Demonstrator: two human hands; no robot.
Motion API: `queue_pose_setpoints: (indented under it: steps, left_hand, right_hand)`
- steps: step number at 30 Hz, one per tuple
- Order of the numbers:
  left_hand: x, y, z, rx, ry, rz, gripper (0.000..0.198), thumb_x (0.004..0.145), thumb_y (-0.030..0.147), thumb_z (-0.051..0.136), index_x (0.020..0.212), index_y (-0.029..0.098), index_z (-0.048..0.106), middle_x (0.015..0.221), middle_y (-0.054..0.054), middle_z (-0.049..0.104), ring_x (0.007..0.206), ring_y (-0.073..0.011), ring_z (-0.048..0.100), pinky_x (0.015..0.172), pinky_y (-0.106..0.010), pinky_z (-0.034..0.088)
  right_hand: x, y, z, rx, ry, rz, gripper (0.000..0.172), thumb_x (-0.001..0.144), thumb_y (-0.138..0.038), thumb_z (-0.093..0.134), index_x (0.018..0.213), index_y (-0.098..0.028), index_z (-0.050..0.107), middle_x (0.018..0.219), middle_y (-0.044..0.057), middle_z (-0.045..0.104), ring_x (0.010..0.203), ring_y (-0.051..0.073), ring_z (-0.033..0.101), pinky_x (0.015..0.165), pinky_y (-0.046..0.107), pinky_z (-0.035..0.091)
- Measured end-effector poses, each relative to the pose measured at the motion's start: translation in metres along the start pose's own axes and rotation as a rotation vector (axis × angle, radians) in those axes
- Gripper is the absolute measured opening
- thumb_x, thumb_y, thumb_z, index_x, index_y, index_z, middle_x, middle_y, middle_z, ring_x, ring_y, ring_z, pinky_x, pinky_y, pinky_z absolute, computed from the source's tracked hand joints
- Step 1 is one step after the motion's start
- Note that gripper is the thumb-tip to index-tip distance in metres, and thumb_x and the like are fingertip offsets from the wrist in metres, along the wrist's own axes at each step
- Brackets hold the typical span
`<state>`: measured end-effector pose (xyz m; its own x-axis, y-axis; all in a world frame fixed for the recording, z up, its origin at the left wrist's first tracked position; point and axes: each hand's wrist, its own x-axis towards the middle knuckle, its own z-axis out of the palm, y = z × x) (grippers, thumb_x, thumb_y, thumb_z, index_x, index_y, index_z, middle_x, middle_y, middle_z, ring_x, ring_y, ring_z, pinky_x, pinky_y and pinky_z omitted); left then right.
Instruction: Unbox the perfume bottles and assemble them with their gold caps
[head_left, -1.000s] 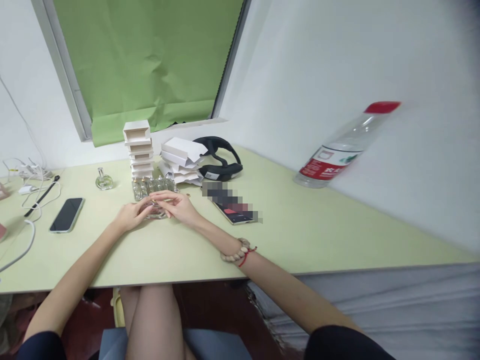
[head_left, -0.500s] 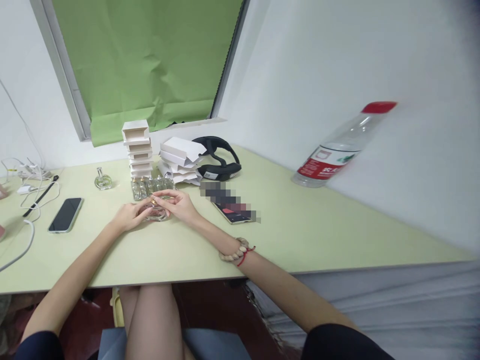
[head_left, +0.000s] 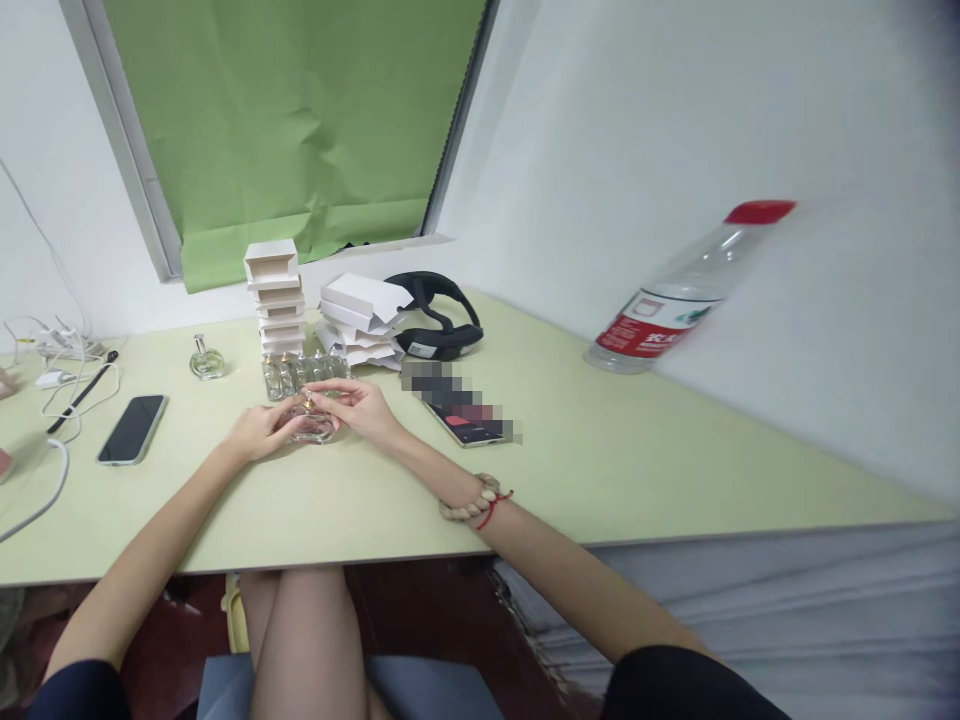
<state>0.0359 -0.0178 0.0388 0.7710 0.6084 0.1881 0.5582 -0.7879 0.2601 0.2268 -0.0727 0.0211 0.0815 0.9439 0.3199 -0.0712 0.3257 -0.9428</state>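
A clear glass perfume bottle (head_left: 313,430) with a gold-coloured neck stands upright on the table in front of me. My left hand (head_left: 259,432) grips it from the left, fingers closed around its side and shoulder. From the right, my right hand (head_left: 356,408) pinches at the neck and top, so part of the bottle is covered. Right behind my hands is a tight group of several small glass perfume bottles (head_left: 289,376). One more perfume bottle (head_left: 207,363), with yellowish-green liquid, stands apart to the left.
Behind the group rise a stack of white open boxes (head_left: 273,300) and a pile of flattened white cartons (head_left: 364,310). A black headset (head_left: 439,340), two phones (head_left: 133,430), cables (head_left: 71,370) and a large red-capped water bottle (head_left: 652,325) are also on the table.
My right fingers have shifted slightly at the bottle's top, and more of its neck shows. The bottle and my left hand stay nearly in place.
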Motion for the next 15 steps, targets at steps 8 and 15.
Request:
queue_pose_setpoints:
  steps: [8, 15]
  left_hand:
    - [0.0007, -0.0014, 0.0023, 0.028, 0.002, -0.008, 0.051, 0.098, 0.049, 0.033, 0.138, 0.023, 0.05, 0.072, 0.0, 0.07, 0.067, -0.017, 0.067, 0.067, -0.023, 0.045]
    - [0.0002, 0.0004, 0.0005, 0.036, -0.007, -0.008, 0.05, 0.098, 0.05, 0.032, 0.134, 0.023, 0.053, 0.072, -0.001, 0.07, 0.068, -0.0182, 0.067, 0.067, -0.024, 0.046]
  right_hand:
    - [-0.0008, -0.0012, -0.0002, -0.02, -0.036, 0.016, 0.041, 0.063, -0.05, 0.08, 0.088, -0.019, 0.076, 0.057, 0.0, 0.065, 0.041, 0.007, 0.049, 0.043, 0.023, 0.047]
    - [-0.001, -0.0014, -0.0008, -0.021, -0.028, -0.064, 0.034, 0.065, -0.049, 0.079, 0.085, -0.022, 0.076, 0.108, 0.006, 0.068, 0.054, 0.006, 0.055, 0.047, 0.023, 0.05]
